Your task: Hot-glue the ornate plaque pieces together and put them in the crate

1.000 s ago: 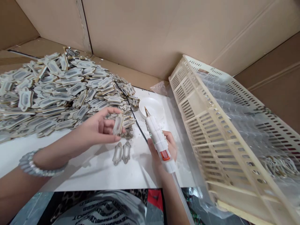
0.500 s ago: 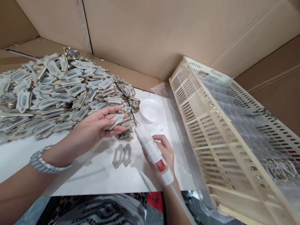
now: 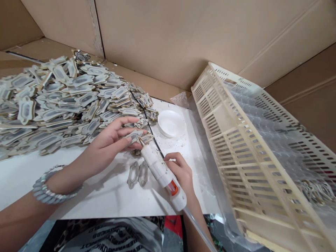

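Note:
Between the thumb and fingers of my left hand (image 3: pixel 111 140) is a small grey metal plate (image 3: pixel 133 138), an elongated frame shape with scalloped ends. My right hand (image 3: pixel 181 171) grips a white glue gun (image 3: pixel 157 166) with an orange part on its body and a clear glue stick trailing from the rear. The gun's metal nozzle (image 3: pixel 141 141) is at the plate's right end; whether it touches I cannot tell. Two similar metal plates (image 3: pixel 138 174) lie side by side on the white table below my left hand.
A large heap of such plates (image 3: pixel 60 101) covers the back left. A white bowl (image 3: pixel 171 123) stands beyond the gun, near a dark cord (image 3: pixel 155 140). A cream plastic crate (image 3: pixel 231 143) with clear plastic sheets fills the right. Cardboard walls (image 3: pixel 162 45) rise behind.
The glue gun has moved left, bringing its nozzle from the right of my left hand to the held plate. The left hand stays in nearly the same place.

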